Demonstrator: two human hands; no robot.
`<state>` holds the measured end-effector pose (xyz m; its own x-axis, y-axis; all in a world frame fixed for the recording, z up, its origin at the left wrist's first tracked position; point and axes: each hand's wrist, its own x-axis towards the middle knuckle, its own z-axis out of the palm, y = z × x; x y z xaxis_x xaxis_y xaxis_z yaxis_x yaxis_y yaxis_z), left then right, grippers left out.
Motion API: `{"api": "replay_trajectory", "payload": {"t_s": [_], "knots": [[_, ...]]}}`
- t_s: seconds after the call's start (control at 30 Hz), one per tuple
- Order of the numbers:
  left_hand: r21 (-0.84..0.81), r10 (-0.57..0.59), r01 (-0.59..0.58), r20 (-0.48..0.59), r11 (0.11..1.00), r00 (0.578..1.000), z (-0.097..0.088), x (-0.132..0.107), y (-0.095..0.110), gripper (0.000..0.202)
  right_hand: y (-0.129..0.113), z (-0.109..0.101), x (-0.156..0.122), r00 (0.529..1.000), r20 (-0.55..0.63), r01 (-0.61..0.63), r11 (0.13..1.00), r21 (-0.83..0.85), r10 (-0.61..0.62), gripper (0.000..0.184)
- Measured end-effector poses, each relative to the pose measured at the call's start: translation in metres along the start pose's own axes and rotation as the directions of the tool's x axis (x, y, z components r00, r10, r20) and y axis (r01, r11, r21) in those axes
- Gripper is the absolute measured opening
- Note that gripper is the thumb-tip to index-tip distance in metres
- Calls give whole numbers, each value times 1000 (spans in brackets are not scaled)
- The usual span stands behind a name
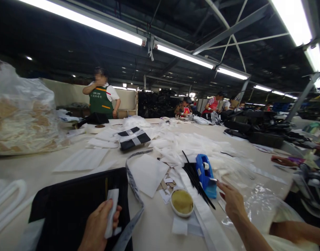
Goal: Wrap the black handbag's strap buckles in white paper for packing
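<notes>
Fluorescent tubes [183, 55] run beneath a dark roof, over a wide pale table [154, 226]. Across it stands a co-worker [101, 101] in a green apron, one hand raised to the face; farther right, other people in red sit near dark heaps of goods [261, 125]. A big clear sack [21, 111] of pale scraps rests at the left.

At the near edge lies a flat black case [78, 205], a grey strap [135, 186] curving along its right side. Above the case, the left hand [102, 223] grips a white strip [112, 213] between thumb and fingers. The right hand [230, 198] reaches to the front end of a blue tape dispenser [207, 177], fingertips at its cutter; whether they pinch any tape I cannot tell. Another forearm [301, 232] comes in from the right edge, beside crumpled clear plastic [267, 202].

Black strips [195, 179] lie just left of the dispenser, across a long white band [198, 209]. Beside the band sits a round dish [182, 202] with a yellowish middle, near small card scraps [167, 184]. Farther back, a black packet [134, 137] crossed with grey tape lies left of a loose white pile [181, 141].
</notes>
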<state>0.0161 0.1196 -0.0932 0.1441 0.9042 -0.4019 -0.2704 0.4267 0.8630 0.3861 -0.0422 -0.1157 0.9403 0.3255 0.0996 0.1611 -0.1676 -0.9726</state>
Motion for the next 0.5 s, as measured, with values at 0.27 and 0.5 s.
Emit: {"api": "replay_trajectory", "payload": {"t_s": [0.27, 0.5], "knots": [[-15, 26, -27, -28, 1000, 999, -1, 1, 0, 21, 13, 15, -26, 973, 37, -229, 973, -32, 230, 24], [63, 85, -86, 16, 994, 996, 0, 4, -5, 25, -8, -11, -40, 997, 18, -64, 956, -286, 72, 23]]}}
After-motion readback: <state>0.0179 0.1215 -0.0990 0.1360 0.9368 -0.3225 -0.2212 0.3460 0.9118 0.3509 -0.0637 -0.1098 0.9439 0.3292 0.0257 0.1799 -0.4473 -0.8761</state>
